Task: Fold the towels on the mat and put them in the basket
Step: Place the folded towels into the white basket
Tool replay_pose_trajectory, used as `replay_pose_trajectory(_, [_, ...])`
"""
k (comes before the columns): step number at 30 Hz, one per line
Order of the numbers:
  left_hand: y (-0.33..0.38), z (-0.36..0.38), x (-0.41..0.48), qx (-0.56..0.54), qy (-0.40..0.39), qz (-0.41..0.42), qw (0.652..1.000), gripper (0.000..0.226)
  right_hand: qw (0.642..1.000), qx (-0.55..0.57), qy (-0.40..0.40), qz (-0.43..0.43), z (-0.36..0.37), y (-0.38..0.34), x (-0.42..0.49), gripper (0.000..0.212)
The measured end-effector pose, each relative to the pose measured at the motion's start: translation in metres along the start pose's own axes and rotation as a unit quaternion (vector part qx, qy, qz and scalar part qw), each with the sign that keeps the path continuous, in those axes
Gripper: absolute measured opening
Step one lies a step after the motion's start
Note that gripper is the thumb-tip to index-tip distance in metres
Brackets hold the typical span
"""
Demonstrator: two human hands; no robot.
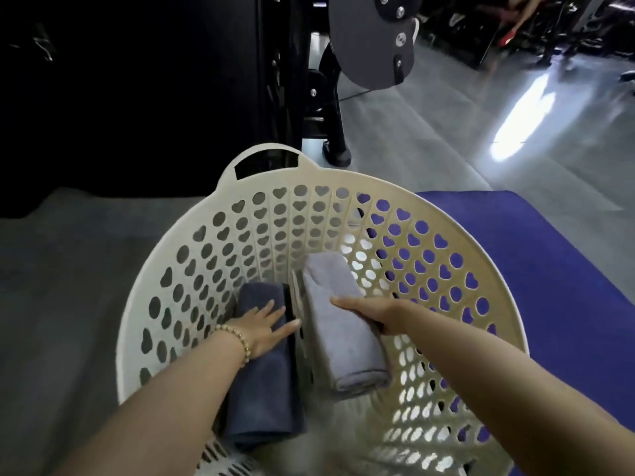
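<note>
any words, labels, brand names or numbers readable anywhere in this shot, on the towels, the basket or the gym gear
None can be read.
basket: only heart-shaped holes, no lettering.
dark towel and light grey towel: no tag or print showing.
mat: plain blue.
grey plate on the machine: only bolts.
Far background: too blurred to tell.

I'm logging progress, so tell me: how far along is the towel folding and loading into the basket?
Done: a folded dark grey towel lies in the basket, with the left hand flat on it. In hand: the right hand grips a folded light grey towel inside the basket, beside the dark one. Left: letting go. The visible part of the blue mat shows no more towels.
</note>
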State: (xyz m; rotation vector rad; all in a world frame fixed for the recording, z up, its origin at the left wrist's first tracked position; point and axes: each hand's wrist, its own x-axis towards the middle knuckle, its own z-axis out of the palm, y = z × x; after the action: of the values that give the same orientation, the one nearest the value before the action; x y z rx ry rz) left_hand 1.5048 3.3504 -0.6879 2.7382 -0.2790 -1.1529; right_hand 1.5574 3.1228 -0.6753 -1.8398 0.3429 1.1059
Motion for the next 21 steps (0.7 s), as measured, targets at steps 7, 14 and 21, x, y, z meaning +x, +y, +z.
replay_pose_trajectory(7, [0.001,0.012,0.007,-0.081,0.005,-0.017,0.997,0.068,0.997,0.024,0.073,-0.009,0.041,0.070,0.060,0.115])
replay_pose_trajectory(14, [-0.003,0.015,0.010,-0.049,-0.008,-0.006,0.999,0.075,0.987,-0.123,0.091,0.046,0.041,0.068,0.068,0.071])
replay_pose_trajectory(21, [0.016,0.003,-0.005,-0.033,0.052,-0.026,0.998,0.074,0.954,-0.286,0.090,0.015,0.017,0.040,0.049,0.068])
